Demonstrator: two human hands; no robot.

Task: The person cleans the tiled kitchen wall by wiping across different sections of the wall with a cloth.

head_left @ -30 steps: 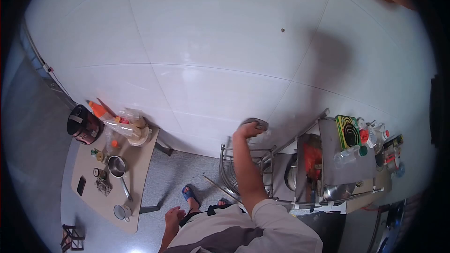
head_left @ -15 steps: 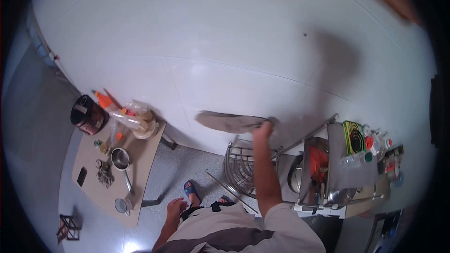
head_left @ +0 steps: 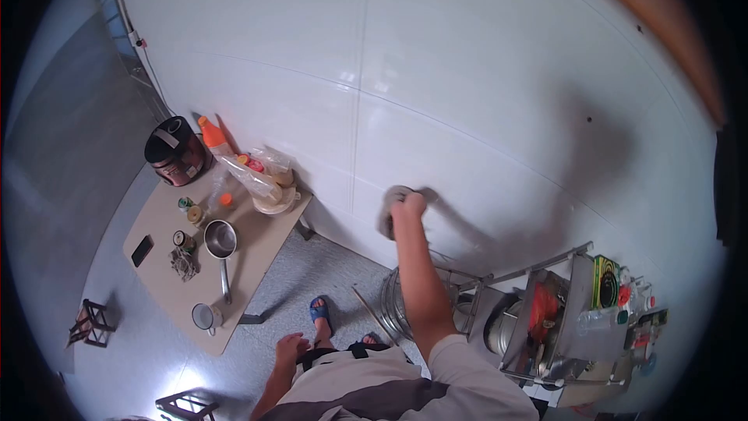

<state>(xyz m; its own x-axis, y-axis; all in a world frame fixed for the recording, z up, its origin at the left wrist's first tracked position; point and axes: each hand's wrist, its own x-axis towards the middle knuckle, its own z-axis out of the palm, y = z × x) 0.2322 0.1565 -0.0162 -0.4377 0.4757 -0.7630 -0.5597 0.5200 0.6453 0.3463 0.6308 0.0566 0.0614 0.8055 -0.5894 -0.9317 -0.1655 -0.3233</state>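
Note:
My right hand [head_left: 409, 206] is closed on a grey-brown cloth [head_left: 386, 217] at the white tiled wall [head_left: 467, 70]. The cloth is bunched around the fingers, and part of it is hidden behind the hand. Below that arm stands a metal wire rack [head_left: 393, 304]. My left hand [head_left: 291, 348] hangs by my waist with its fingers loosely apart, holding nothing, above the floor near a blue slipper [head_left: 319, 309].
To the left, a beige table [head_left: 175, 288] bears a saucepan [head_left: 220, 240], a mug [head_left: 206, 316], a phone [head_left: 142, 250], and a dark appliance [head_left: 173, 152]. On the right, a shelf rack holds bottles [head_left: 600, 318] and pans. Small stools [head_left: 92, 323] stand on the floor.
My right hand has moved left along the wall with the cloth, which was spread out flat and is now bunched up. The view has shifted right and up. My left hand stays by my waist.

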